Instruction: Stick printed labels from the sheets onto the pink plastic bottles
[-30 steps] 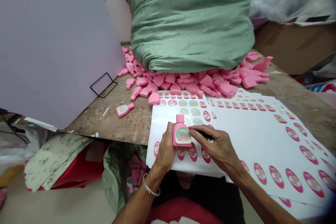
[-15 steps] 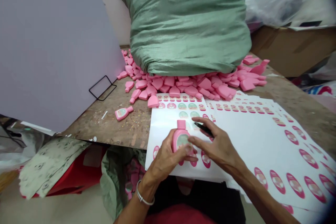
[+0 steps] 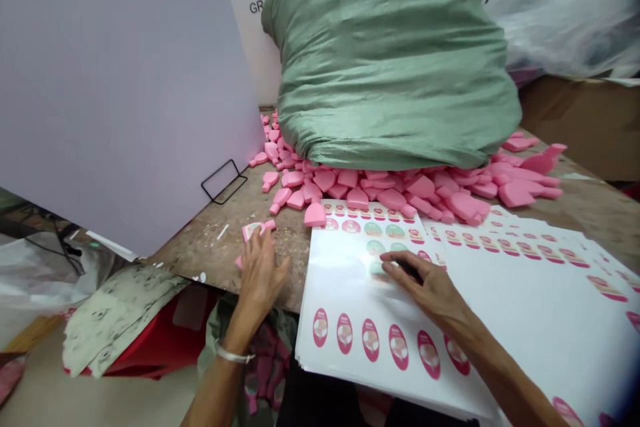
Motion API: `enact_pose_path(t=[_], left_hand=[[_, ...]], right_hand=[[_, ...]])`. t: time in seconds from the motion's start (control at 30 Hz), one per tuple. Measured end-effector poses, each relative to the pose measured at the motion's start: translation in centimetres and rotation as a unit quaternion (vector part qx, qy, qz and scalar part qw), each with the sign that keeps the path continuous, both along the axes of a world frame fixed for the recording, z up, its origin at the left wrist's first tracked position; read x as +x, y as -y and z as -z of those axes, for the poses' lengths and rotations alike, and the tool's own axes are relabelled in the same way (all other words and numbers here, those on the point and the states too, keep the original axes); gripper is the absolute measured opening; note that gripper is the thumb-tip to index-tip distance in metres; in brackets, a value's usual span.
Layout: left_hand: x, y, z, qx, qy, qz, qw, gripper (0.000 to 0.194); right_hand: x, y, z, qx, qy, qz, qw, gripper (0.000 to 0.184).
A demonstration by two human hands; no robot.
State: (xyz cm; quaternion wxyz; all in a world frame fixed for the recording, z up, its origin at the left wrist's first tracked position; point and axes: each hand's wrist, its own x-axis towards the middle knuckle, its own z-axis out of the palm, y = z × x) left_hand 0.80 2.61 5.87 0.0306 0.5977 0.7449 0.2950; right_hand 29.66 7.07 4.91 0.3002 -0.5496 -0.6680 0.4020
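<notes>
My left hand [image 3: 261,275] is over the left part of the table, fingers spread and pointing away from me. Just beyond its fingertips lies a pink toy bottle [image 3: 270,225] with a label on its face. A bit of another pink piece [image 3: 239,261] peeks out left of the hand, which hides the remainder. My right hand [image 3: 430,283] holds a slim black tool [image 3: 409,269], mostly covered by the fingers. Its thumb and fingertip are at a green oval sticker on the white sticker sheet [image 3: 345,280], whose lower part carries a row of pink oval stickers.
Many unlabelled pink bottles [image 3: 393,199] are heaped below a large green sack [image 3: 395,67]. More sticker sheets [image 3: 520,300] spread to the right. A grey-lilac panel [image 3: 125,80] with a black wire stand [image 3: 224,181] borders the left. An open green bag [image 3: 213,330] hangs below the table edge.
My left hand has moved left from the sheet to the table, and the labelled bottle it held is no longer in its grip. My right hand has stayed over the sheet, still with the black tool.
</notes>
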Motion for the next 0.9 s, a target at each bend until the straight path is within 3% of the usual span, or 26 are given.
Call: enact_pose_path(t=[0.1, 0.23, 0.33, 0.4, 0.47, 0.53, 0.6, 0.63, 0.67, 0.8, 0.9], left_hand=[[3.2, -5.1, -0.3, -0.024, -0.004, -0.020, 1.000, 0.038], [6.5, -10.4, -0.8, -0.083, 0.091, -0.027, 0.992, 0.047], [6.8, -10.8, -1.2, -0.085, 0.138, -0.017, 0.987, 0.045], [6.9, -9.7, -1.8, -0.084, 0.279, 0.018, 0.956, 0.043], [7.7, -7.9, -2.6, -0.109, 0.446, 0.073, 0.886, 0.037], [9.4, -5.8, -3.2, -0.162, 0.613, 0.110, 0.765, 0.037], [11.7, -3.9, -3.3, -0.209, 0.728, 0.106, 0.645, 0.036], [12.8, -3.1, -3.1, -0.214, 0.764, 0.099, 0.601, 0.034], [13.8, -2.5, -2.8, -0.207, 0.775, 0.096, 0.590, 0.031], [16.3, -1.3, -1.2, -0.163, 0.672, 0.130, 0.710, 0.030], [16.7, -1.5, 0.1, -0.192, 0.630, 0.146, 0.738, 0.037]], right_hand=[[-0.5, 1.1, -0.2, 0.008, -0.004, 0.002, 1.000, 0.039], [1.1, 2.1, -0.7, 0.026, 0.006, 0.040, 0.999, 0.041], [3.5, 2.3, -0.4, 0.033, 0.042, 0.074, 0.996, 0.043], [4.9, 2.0, 0.2, 0.058, 0.080, 0.100, 0.990, 0.038], [5.6, 1.4, 1.0, 0.107, 0.126, 0.109, 0.980, 0.032], [5.7, 0.7, 1.7, 0.178, 0.177, 0.092, 0.964, 0.025], [5.5, 0.1, 2.1, 0.245, 0.221, 0.065, 0.942, 0.019], [5.4, -0.2, 2.3, 0.271, 0.238, 0.055, 0.931, 0.017], [5.3, -0.4, 2.3, 0.288, 0.251, 0.048, 0.923, 0.016], [5.4, -0.6, 2.5, 0.318, 0.290, 0.035, 0.902, 0.015], [5.6, -0.5, 2.5, 0.319, 0.295, 0.023, 0.900, 0.016]])
